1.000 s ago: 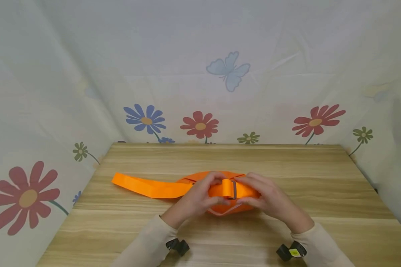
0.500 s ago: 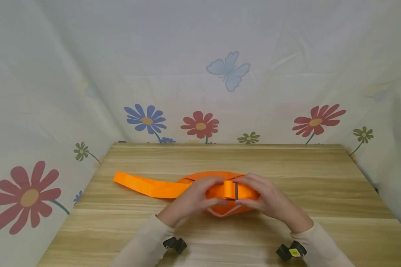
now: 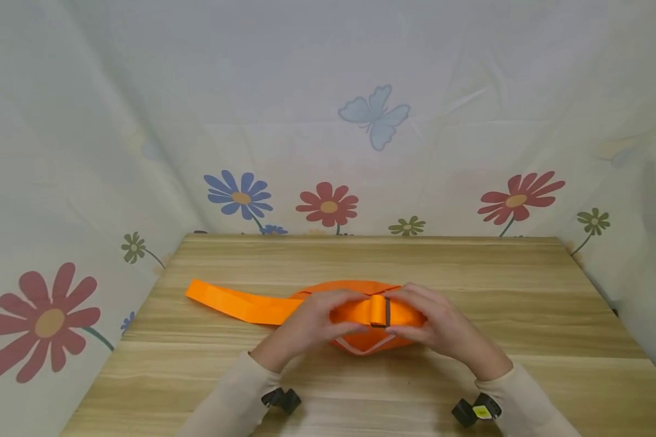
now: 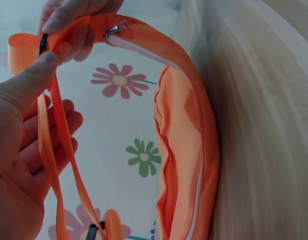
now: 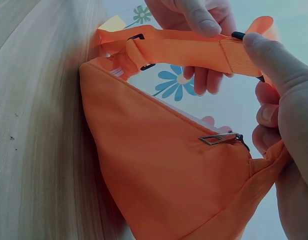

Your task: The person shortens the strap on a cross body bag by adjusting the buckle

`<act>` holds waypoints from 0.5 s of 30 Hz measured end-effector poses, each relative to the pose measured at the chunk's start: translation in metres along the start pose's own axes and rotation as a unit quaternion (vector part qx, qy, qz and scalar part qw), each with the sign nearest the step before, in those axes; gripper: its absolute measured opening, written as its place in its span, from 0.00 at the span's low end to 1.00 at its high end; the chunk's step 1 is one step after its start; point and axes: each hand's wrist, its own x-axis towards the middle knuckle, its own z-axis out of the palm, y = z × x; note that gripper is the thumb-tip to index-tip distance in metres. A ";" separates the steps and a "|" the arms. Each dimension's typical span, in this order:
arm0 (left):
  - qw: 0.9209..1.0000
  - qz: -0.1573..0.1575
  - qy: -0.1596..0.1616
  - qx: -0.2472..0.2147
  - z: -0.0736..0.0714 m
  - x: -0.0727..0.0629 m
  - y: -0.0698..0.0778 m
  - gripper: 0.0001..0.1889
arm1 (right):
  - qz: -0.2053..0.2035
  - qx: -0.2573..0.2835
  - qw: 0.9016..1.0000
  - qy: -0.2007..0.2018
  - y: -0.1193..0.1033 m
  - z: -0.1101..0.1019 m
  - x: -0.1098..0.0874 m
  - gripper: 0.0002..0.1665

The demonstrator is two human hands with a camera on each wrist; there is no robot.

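An orange waist bag with a zip lies on the wooden table, with its orange strap trailing left. The right hand pinches the strap beside a black slider buckle, thumb right at the buckle's edge. A short strap loop stands out of the buckle. The left hand is left of the buckle, its thumb and fingers spread to either side of the strap. In the left wrist view, its fingers lie relaxed behind two strands of strap.
A second slider buckle sits lower on the strap, close to the bag. The wooden table ends at a white curtain printed with flowers. Both sleeves carry black wrist cameras.
The left hand has moved left along the strap, away from the buckle. The buckle and strap loop have shifted slightly right. The right hand stays almost still.
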 end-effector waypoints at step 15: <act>0.999 -0.017 0.026 0.034 -0.019 -0.024 -0.017 0.28 | 0.021 0.003 1.000 -0.001 -0.001 0.000 0.000 0.35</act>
